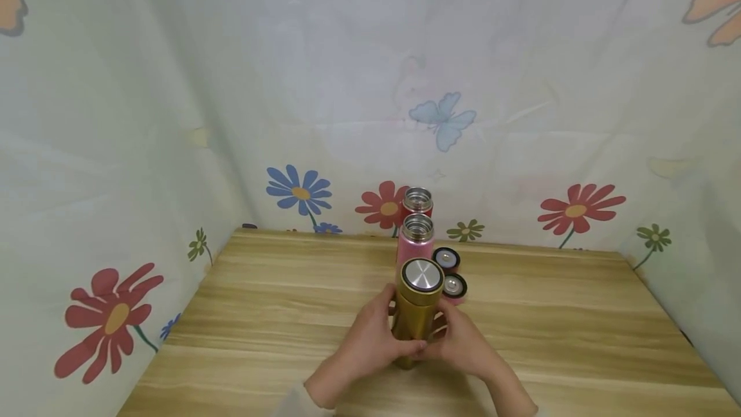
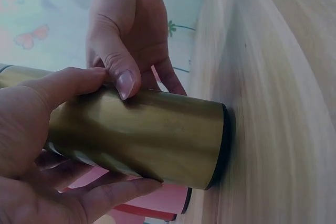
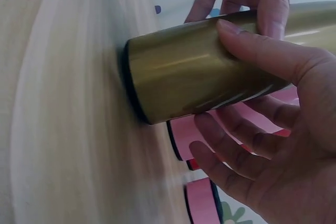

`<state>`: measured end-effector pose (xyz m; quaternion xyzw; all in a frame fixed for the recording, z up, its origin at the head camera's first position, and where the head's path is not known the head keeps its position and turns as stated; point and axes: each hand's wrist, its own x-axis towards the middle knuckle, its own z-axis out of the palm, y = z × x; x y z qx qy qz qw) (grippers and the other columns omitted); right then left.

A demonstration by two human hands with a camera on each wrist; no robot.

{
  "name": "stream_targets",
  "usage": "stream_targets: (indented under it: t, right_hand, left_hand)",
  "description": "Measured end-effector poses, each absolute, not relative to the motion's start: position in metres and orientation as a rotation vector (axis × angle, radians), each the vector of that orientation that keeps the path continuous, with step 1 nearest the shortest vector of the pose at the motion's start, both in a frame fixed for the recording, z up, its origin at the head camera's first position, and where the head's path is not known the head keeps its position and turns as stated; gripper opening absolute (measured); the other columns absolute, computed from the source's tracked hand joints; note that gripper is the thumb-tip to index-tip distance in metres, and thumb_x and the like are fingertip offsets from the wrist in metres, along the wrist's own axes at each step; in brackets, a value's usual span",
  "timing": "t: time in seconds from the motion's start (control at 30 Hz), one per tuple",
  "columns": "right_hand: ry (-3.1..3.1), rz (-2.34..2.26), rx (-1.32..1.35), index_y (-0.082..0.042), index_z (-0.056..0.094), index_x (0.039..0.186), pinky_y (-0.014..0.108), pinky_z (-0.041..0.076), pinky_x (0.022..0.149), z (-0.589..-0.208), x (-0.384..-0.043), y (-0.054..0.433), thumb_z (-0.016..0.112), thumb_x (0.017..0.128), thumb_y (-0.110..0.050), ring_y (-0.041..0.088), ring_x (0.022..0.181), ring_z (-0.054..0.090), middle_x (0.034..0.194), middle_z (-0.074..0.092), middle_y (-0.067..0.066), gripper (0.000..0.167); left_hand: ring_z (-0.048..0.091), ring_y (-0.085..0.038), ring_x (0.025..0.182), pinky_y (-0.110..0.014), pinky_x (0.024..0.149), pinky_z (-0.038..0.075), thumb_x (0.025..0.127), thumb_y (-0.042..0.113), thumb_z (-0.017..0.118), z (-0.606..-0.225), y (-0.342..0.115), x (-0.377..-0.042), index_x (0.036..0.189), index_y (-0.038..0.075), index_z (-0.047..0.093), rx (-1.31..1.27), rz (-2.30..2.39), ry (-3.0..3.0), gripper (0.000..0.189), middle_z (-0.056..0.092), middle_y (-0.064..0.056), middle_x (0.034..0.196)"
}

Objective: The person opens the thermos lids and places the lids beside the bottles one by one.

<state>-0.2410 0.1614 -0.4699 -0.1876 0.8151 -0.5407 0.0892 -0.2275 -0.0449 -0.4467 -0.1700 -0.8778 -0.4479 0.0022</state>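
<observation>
A gold thermos bottle [image 1: 415,320] stands upright at the front of a row, its silver-topped lid [image 1: 422,275] on. From the left side my left hand [image 1: 373,333] holds its body, thumb across the front. My right hand [image 1: 463,340] grips it from the other side, the thumbs close together in the head view. In the left wrist view the bottle's black base [image 2: 224,148] is right at the tabletop. Behind it stands a pink thermos [image 1: 415,250] without a lid, its steel mouth showing; a red thermos [image 1: 418,204], also lidless, stands farther back, partly hidden.
Two loose lids sit right of the row: a dark-rimmed lid [image 1: 446,259] and a pink lid [image 1: 454,287] in front of it. The wood-grain table [image 1: 289,288] ends at a flower-print curtain [image 1: 347,82] at the back and sides.
</observation>
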Motion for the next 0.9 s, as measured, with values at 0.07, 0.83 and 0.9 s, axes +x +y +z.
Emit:
stream_targets:
  t: [0.07,0.83,0.9]
  right_hand:
    - [2.435,-1.576,-0.578,-0.01,0.06,0.129,0.031,0.059,0.079,-0.4672,-0.2402,0.1649,0.098,0.064,-0.018,0.024,0.093,0.068,0.118,0.068,0.012,0.075]
    - [2.657,-1.34,-0.693,-0.021,0.062,0.122,0.029,0.056,0.079,-0.4643,-0.2326,0.1619,0.099,0.063,-0.046,0.008,0.089,0.067,0.107,0.072,-0.004,0.074]
    - [2.667,-1.326,-0.676,-0.022,0.063,0.123,0.032,0.057,0.086,-0.4651,-0.2315,0.1601,0.098,0.061,-0.052,0.008,0.096,0.068,0.11,0.073,-0.008,0.077]
  left_hand:
    - [0.067,-0.022,0.116,-0.043,0.097,0.057,0.073,0.04,0.094,-0.4466,-0.043,-0.2262,0.14,0.023,0.048,-0.554,-1.423,-2.758,0.083,0.066,0.0,0.128]
    - [0.064,-0.009,0.118,-0.033,0.102,0.053,0.075,0.057,0.089,-0.4536,-0.0448,-0.2272,0.149,0.035,0.039,-0.715,-1.583,-2.762,0.092,0.063,0.008,0.137]
    - [0.064,-0.007,0.115,-0.032,0.101,0.054,0.073,0.063,0.087,-0.4551,-0.0428,-0.2258,0.145,0.035,0.043,-0.682,-1.58,-2.742,0.089,0.065,0.01,0.134]
